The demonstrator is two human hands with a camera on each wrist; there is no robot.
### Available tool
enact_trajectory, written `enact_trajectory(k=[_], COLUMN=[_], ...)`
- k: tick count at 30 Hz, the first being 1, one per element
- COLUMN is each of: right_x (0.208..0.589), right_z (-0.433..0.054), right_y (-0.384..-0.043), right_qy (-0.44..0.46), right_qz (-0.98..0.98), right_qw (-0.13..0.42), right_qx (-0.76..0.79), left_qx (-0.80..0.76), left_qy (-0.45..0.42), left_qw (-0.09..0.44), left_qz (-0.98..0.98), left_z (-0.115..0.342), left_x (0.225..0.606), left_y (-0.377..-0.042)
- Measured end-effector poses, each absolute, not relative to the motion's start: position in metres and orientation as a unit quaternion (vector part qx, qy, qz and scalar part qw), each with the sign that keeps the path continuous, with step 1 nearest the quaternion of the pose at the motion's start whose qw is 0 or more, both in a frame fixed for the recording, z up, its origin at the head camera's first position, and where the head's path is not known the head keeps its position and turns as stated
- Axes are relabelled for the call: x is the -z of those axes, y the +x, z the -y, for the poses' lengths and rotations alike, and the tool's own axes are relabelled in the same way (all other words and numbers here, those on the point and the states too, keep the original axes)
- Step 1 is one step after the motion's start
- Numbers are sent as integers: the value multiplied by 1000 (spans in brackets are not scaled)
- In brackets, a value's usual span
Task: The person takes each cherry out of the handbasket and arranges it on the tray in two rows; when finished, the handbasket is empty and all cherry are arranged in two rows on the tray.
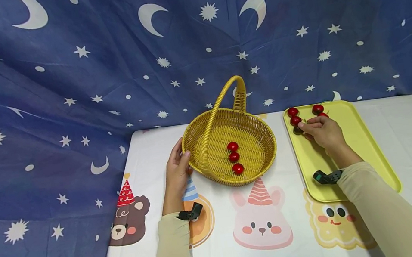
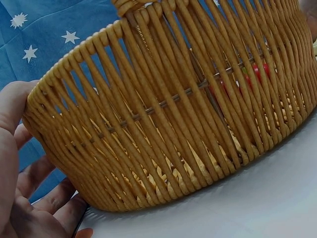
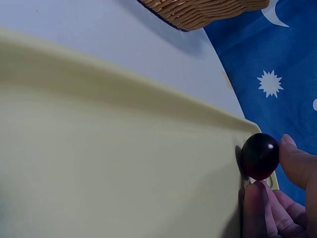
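Note:
A yellow wicker basket (image 1: 232, 181) with a tall arched handle stands left of the tray, with three red cherry tomatoes (image 1: 234, 157) in a row inside. My left hand (image 1: 176, 167) grips its left side, thumb at the rim and fingers against the outer wall (image 2: 148, 114). Over the far left part of the yellow tray (image 1: 324, 193), my right hand (image 1: 325, 132) pinches a dark red cherry tomato (image 3: 260, 156) between thumb and fingertips. Beside those fingers lie more cherry tomatoes (image 1: 293, 112). Others (image 1: 317, 109) sit beyond the hand, one partly hidden by it.
A white tablecloth (image 1: 220, 235) with printed cartoon animals and lettering covers the table. Behind it and to the left hangs a blue curtain (image 1: 187, 44) with moons and stars. The basket handle (image 1: 221, 96) arches above the basket. Each wrist carries a small black camera (image 1: 327, 176).

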State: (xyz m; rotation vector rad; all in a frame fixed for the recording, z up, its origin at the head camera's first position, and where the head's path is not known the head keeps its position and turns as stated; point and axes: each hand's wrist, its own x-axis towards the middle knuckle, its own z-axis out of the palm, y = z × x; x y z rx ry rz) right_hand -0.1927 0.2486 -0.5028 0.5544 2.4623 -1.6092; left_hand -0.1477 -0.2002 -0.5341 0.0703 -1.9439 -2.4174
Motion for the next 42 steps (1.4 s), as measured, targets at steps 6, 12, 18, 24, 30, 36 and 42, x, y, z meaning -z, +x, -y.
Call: enact_trajectory(k=[6,12,18,24,30,36,42], right_x=[503,504,502,497,491,479,459], right_z=[-249,-250,-250,-254,-258,-255,-246], right_y=[-192,-192,-191,-190,-188,-189,-190], right_qy=[183,181,177,160,158,138,101], right_qz=[-818,-812,-803,-786,-776,-800,-819], right_qw=[73,74,78,74,86,90,106], right_qx=[541,550,564,593,605,577,555], left_qx=[777,774,773,771,772,773,776], left_qy=[27,26,28,30,29,23,19], left_qw=[20,19,18,15,17,19,22], left_qz=[629,633,634,636,635,633,630], left_z=[201,201,201,200,200,200,200], left_x=[535,534,535,535,535,534,534], left_y=[-148,-148,-148,-148,-147,-147,-147])
